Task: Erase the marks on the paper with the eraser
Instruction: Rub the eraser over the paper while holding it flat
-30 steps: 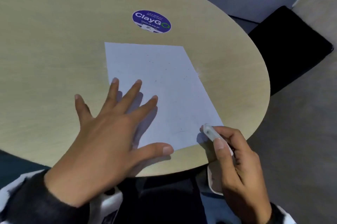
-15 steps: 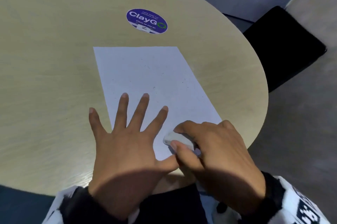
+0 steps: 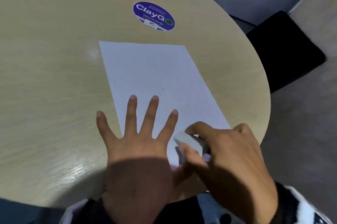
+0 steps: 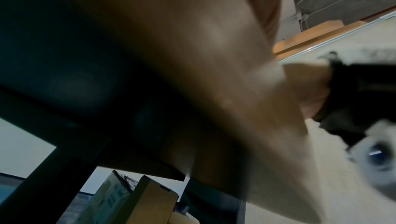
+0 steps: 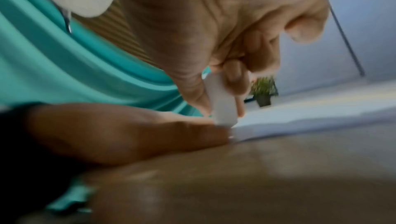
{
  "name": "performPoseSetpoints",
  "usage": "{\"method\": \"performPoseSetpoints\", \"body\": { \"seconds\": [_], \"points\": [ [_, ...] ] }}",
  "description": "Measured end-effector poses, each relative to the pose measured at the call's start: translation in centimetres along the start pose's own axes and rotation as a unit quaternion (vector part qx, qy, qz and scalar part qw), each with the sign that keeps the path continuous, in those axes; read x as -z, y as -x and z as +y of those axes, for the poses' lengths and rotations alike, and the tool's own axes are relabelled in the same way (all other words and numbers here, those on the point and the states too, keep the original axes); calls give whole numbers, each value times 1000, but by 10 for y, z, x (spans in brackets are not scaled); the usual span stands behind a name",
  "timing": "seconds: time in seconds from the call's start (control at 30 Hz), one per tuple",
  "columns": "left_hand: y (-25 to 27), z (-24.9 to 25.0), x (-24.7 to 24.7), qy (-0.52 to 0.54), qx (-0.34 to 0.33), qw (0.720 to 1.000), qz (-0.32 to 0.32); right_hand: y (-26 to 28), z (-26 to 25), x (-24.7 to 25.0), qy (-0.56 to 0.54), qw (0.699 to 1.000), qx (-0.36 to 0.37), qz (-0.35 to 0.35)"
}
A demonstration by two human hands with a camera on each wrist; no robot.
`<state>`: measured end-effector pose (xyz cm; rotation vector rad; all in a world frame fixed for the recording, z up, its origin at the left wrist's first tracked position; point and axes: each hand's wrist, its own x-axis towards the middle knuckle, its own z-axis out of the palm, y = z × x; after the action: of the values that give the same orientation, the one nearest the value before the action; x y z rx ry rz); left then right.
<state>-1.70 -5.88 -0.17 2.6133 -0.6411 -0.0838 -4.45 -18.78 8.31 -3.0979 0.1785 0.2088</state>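
Observation:
A white sheet of paper (image 3: 155,78) lies on the round wooden table (image 3: 45,78), dotted with small dark specks. My left hand (image 3: 138,141) lies flat with fingers spread on the paper's near left part, the little finger on the table. My right hand (image 3: 224,154) pinches a white eraser (image 3: 189,142) between thumb and fingers, its end down on the paper's near edge beside my left thumb. In the right wrist view the eraser (image 5: 222,102) stands nearly upright, its tip on the paper (image 5: 289,117). The left wrist view shows only a blurred wrist and the table's underside.
A round purple ClayGo sticker (image 3: 154,16) sits on the table beyond the paper. A small potted plant (image 5: 263,92) stands at the table's far edge. A black chair seat (image 3: 284,50) is off the table's right side. The table's rim curves close to my right hand.
My right hand brought the eraser from the paper's near right corner leftward onto the sheet beside my left thumb. My left hand shifted slightly further onto the paper and stays flat.

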Motion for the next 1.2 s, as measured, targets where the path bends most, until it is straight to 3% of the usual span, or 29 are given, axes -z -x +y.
{"method": "performPoseSetpoints", "body": {
  "seconds": [0.03, 0.13, 0.3, 0.4, 0.5, 0.67, 0.77, 0.9, 1.03, 1.2],
  "points": [
    [-1, 0, 1, -4, 2, 1000, -5, 0, 1, 0, -6, 1000, -7, -9],
    [-1, 2, 7, -32, 15, 999, -40, -1, 10, 2, -1, 998, -26, 62],
    [-3, 1, 10, -30, 36, 996, -73, 2, 1, -5, -4, 999, -28, 22],
    [0, 3, 10, -66, 24, 995, -70, 2, 11, -3, 1, 994, -48, 95],
    [-3, 3, 12, -51, 26, 996, -70, 7, 0, -11, -9, 998, -23, 66],
    [1, 3, 13, -51, 17, 996, -66, 3, 18, -5, -24, 993, -47, 101],
    [-4, 4, 13, -81, 35, 994, -61, 9, 1, -9, -12, 999, -19, 39],
    [1, 2, 9, -44, 18, 997, -53, 8, 18, -9, -11, 992, -53, 110],
    [1, 2, 6, -24, 9, 999, -39, 15, 3, -11, -7, 998, -26, 59],
    [3, 2, 7, -48, 15, 998, -26, 12, 19, -9, -12, 993, -63, 100]
  ]
}}
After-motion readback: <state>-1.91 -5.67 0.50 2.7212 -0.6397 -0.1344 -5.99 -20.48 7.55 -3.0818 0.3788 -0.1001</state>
